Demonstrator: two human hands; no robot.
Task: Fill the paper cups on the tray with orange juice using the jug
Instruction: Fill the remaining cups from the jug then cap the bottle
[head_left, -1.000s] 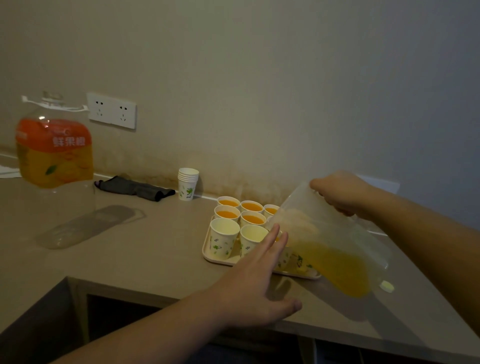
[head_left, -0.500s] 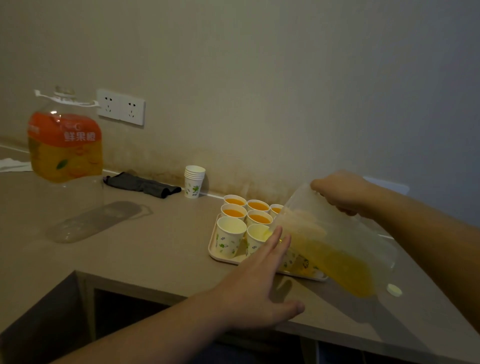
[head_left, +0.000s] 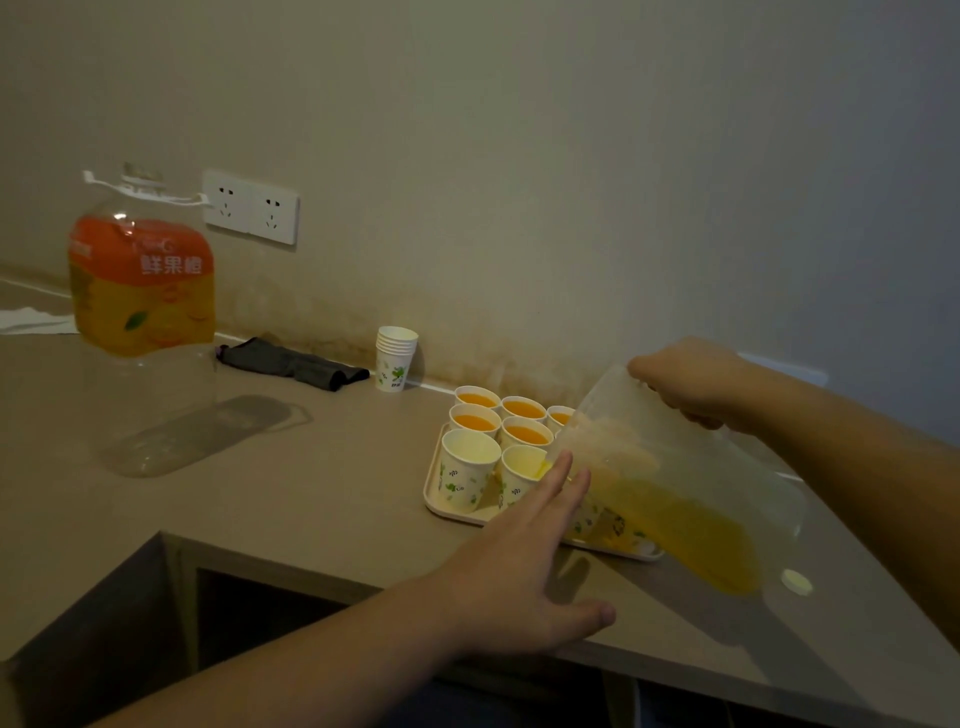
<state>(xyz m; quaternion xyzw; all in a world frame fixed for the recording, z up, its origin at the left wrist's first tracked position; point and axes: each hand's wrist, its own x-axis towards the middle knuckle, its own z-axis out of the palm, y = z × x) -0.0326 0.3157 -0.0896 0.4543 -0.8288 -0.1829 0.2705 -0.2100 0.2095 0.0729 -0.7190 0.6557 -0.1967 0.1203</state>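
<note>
The right hand (head_left: 685, 387) grasps the top of a clear plastic jug (head_left: 670, 483) tipped down toward 9 o'clock, its orange juice (head_left: 696, 540) pooled along the lower side and its spout at the rim of a front-row paper cup (head_left: 519, 475), while the left hand (head_left: 519, 566) is released, fingers straight, reaching flat toward the tray (head_left: 441, 506). On that tray, at 12 o'clock from the left hand, the back cups (head_left: 475, 418) hold juice and the front-left cup (head_left: 465, 475) looks unfilled. Out toward 10 o'clock on the counter (head_left: 311, 488) stand a stack of spare cups (head_left: 395, 358), a dark cloth (head_left: 291, 364) and a big juice bottle (head_left: 143, 322), near a wall socket (head_left: 249, 205).
</note>
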